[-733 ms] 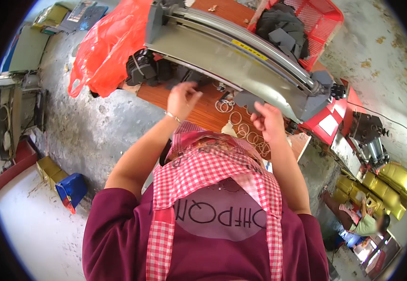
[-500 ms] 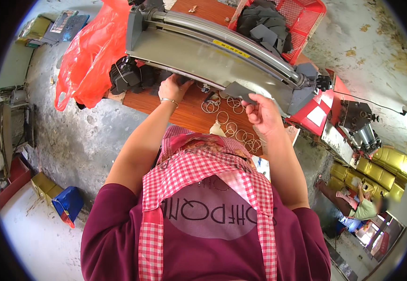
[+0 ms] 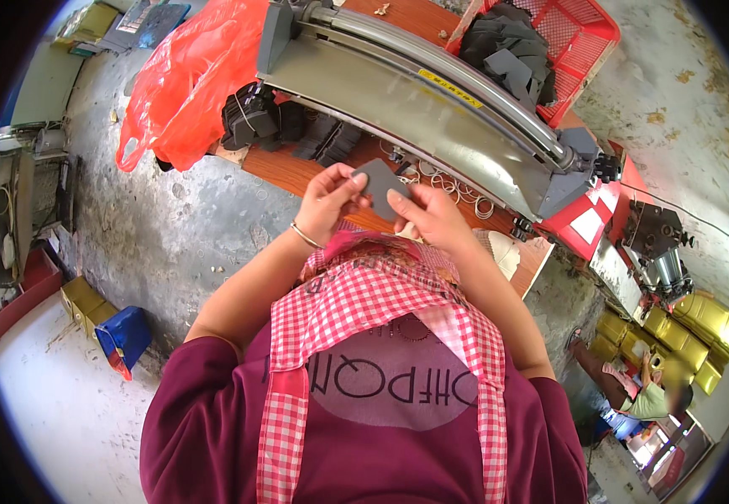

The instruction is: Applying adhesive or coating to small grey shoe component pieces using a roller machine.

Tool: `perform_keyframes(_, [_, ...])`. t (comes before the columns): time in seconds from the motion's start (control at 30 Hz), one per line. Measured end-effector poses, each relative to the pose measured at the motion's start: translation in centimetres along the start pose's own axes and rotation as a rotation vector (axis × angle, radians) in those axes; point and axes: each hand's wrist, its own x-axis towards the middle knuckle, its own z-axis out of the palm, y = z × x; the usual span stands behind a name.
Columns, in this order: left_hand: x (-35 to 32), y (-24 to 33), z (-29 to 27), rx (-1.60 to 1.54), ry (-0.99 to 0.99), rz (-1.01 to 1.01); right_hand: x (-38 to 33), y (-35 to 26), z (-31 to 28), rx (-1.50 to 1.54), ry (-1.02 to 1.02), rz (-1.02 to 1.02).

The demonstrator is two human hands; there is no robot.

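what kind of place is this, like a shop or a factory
Most likely a small workshop or factory floor. A long grey metal machine sits on a wooden bench, a red basket holds dark cut pieces, and both hands hold a grey piece.

small flat grey piece (image 3: 379, 186), held upright, chest-high

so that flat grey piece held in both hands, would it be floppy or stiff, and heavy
The grey piece looks thin and flat, keeping its shape though the left hand and right hand pinch only its edges, so probably fairly stiff. Fingertips alone carry it, so likely light. Its matte surface suggests it is not slippery.
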Motion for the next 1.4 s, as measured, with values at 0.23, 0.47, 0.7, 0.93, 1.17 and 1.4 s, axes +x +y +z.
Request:
perform_keyframes(0.23, [6.6,-0.8,-7.1,1.191,0.429,0.570,0.1,-0.4,-6.3,0.680,0.220,0.126])
perform_keyframes(0.47, [6.9,1.5,-4.0,1.608,0.468,0.164,0.5,-1.5,-10.3,0.863,0.454,-0.023])
perform_keyframes(0.7, [3.8,-3.6,-6.5,1.431,0.236,0.655,1.4,3.5,-0.1,-0.087,-0.131,0.137])
perform_keyframes(0.93, [-0.5,-3.5,-4.9,0.439,-0.221,0.268,1.5,4.0,3.1,-0.047,0.089,-0.380])
perform_keyframes(1.17, [-2.8,1.1,-0.1,0.053,-0.606,-0.254,-4.6,-1.1,1.1,-0.636,-0.005,-0.532])
perform_keyframes(1.4, [0.3,1.8,2.7,0.638,-1.108,-0.001,-7.4,-1.6,-2.3,-0.383,-0.179,-0.479])
